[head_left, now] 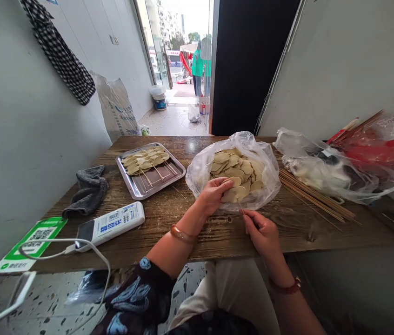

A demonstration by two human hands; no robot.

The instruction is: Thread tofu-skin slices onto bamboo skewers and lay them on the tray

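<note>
My left hand [214, 193] pinches pale, thin oval slices [236, 193] that look like potato, at the near edge of an open clear plastic bag [198, 163]. A thin wooden skewer [241, 207] runs up into the lower slice. My right hand [260, 231] is closed on the skewer's lower end, above the table's front edge. Many loose slices [233, 164] fill the bag. Left of it, a metal tray [180, 175] carries several skewers of slices [146, 159], their sticks pointing toward me.
A bundle of bare skewers [317, 197] lies right of the bag, beside crumpled plastic bags [350, 174]. On the left are a grey cloth [87, 190], a white power bank [120, 222] with a cable [104, 260], and a green QR-code card [31, 244]. Beyond the wooden table [172, 223] is a glass doorway.
</note>
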